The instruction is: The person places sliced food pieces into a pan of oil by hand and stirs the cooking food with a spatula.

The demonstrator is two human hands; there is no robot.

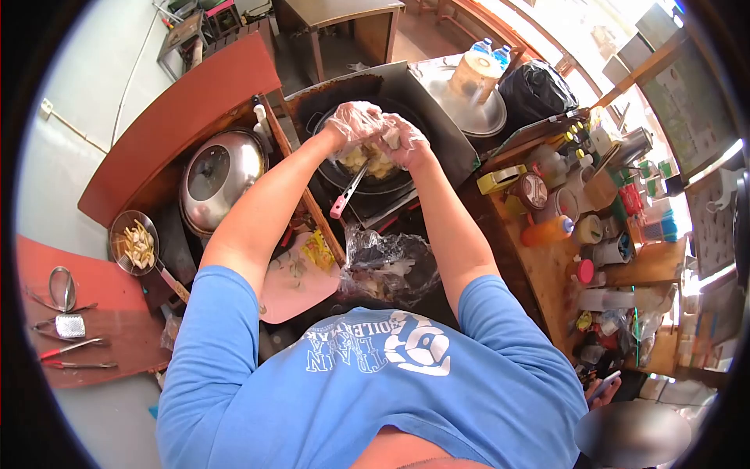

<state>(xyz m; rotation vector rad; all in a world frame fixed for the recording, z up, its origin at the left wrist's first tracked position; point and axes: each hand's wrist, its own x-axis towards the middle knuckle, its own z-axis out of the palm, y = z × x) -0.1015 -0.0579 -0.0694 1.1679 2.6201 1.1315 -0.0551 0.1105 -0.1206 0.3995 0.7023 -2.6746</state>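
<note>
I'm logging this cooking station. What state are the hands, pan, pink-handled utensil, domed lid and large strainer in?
Left hand: gloved, over the pan
Right hand: gloved, beside the left
Pan: uncovered, holding pale food
Pink-handled utensil: tilted in the pan
Domed lid: dome up
Large strainer: holding pale pieces

One black pan [389, 184] — two water bottles [501, 55]

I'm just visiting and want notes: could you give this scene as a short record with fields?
Left hand: gloved in clear plastic, above the pan
Right hand: gloved likewise, beside the left
In the pan: pale yellowish food
Utensil: pinkish handle, far end in food
Hands' grip: unclear
Far left: strainer holding pale pieces
To the right: orange bottle
</note>
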